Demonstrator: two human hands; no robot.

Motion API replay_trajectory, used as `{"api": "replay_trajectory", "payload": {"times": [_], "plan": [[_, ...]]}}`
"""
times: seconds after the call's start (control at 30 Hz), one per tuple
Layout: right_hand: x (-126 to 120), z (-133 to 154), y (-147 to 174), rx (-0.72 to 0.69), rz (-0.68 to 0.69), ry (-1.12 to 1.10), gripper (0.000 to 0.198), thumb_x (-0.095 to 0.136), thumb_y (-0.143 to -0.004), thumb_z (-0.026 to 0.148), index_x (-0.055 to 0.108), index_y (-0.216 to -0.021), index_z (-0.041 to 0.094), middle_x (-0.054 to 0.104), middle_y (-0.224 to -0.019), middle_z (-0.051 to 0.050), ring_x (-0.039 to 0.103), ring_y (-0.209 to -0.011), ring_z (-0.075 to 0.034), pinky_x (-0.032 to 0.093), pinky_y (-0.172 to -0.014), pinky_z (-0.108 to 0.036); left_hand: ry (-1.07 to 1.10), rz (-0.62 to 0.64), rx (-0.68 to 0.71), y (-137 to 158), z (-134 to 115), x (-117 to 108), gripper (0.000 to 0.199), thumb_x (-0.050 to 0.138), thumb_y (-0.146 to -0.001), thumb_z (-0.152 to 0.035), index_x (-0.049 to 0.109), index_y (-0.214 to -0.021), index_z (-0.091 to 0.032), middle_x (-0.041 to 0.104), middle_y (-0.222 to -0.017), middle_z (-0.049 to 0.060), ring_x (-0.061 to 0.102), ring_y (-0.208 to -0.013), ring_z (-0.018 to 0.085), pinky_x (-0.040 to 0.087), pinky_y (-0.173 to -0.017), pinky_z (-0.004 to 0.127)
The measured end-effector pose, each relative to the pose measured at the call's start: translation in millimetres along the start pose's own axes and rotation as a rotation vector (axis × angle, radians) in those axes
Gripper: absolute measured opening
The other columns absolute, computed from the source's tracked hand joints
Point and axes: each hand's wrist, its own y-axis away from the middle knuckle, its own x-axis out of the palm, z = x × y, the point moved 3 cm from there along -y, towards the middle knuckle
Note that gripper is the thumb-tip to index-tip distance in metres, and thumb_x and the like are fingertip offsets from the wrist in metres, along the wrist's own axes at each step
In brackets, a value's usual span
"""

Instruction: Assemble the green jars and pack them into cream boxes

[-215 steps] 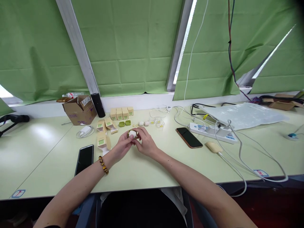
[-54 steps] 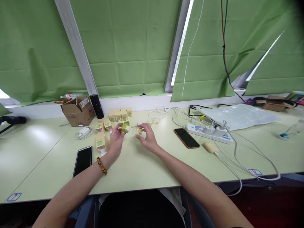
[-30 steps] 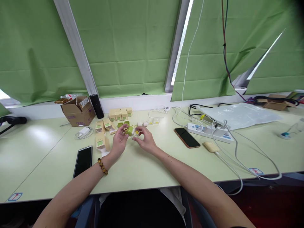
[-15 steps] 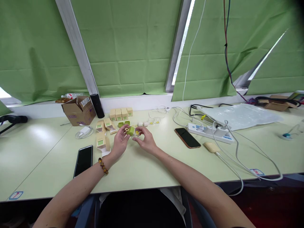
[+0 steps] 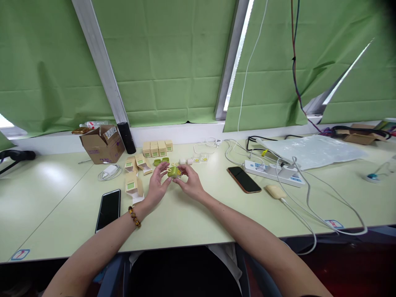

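Between my two hands is a small green case [image 5: 173, 172] with a pale loop at its left end and a clear part with a yellow mark at its right end. My left hand [image 5: 157, 185] grips the green side, fingers curled and thumb below. My right hand [image 5: 192, 182] pinches the clear end, which its fingers partly hide. Just beyond lie small green open pieces [image 5: 157, 162], white round pieces [image 5: 182, 161] and clear cups with yellow marks [image 5: 204, 157]. Opened cardboard boxes [image 5: 131, 184] stand left of my left hand.
Several closed small boxes [image 5: 154, 149] stand in back. Leftward are a white-framed phone [image 5: 108, 210], charger cable [image 5: 110, 171], brown carton [image 5: 103, 146] and black cylinder [image 5: 126, 138]. Rightward are another phone [image 5: 244, 179], power strip [image 5: 274, 174], cream case [image 5: 275, 191] and loose cables.
The green part has shifted right and now sits against the clear part. My hands have stayed in nearly the same place.
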Motion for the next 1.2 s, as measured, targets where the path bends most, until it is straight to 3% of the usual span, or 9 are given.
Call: {"api": "replay_trajectory", "payload": {"times": [0.37,0.7,0.8,1.0,1.2], "plan": [[-1.6,4.5,0.2,0.022,-0.086,0.016,0.046,0.081,-0.08,0.033,0.055,-0.117,0.022,0.066,-0.114,-0.008,0.064,-0.093,-0.022,0.059,-0.085,-0.041,-0.306,-0.026,0.015,5.0,-0.6,3.2,0.036,0.07,-0.091,-0.034,0.05,-0.119,-0.025,0.058,-0.121,0.009,0.06,-0.115,0.022,0.053,-0.092,0.037],[5.9,3.4,6.7,0.004,-0.025,0.096,0.047,0.079,-0.083,0.038,0.052,-0.118,0.023,0.065,-0.114,-0.009,0.063,-0.087,-0.021,0.057,-0.082,-0.042,-0.192,-0.082,-0.124,8.8,-1.8,10.1,0.037,0.074,-0.089,-0.041,0.047,-0.109,-0.023,0.06,-0.108,0.005,0.068,-0.093,0.017,0.057,-0.082,0.032],[4.6,5.4,6.0,-0.018,-0.001,0.003,0.051,0.082,-0.08,0.038,0.052,-0.119,0.024,0.064,-0.117,-0.009,0.063,-0.093,-0.022,0.057,-0.081,-0.04,-0.099,-0.104,-0.104,5.6,-2.2,8.8,0.038,0.073,-0.09,-0.044,0.047,-0.107,-0.023,0.061,-0.099,0.002,0.068,-0.088,0.015,0.057,-0.081,0.031],[3.5,4.2,1.5,0.067,0.08,-0.322,0.049,0.069,-0.094,0.044,0.049,-0.136,0.029,0.062,-0.112,-0.006,0.066,-0.101,-0.02,0.059,-0.089,-0.04,-0.031,-0.061,-0.126,0.8,2.3,4.0,0.038,0.069,-0.093,-0.046,0.05,-0.116,-0.023,0.065,-0.094,0.002,0.067,-0.085,0.015,0.058,-0.086,0.036],[4.5,0.0,-1.2,0.134,0.107,-0.409,0.039,0.069,-0.093,0.05,0.062,-0.124,0.027,0.061,-0.107,-0.004,0.065,-0.09,-0.018,0.06,-0.085,-0.037,-0.081,-0.025,-0.11,0.0,3.6,2.8,0.033,0.067,-0.094,-0.044,0.055,-0.115,-0.022,0.063,-0.091,0.002,0.064,-0.081,0.015,0.058,-0.081,0.033]]}}
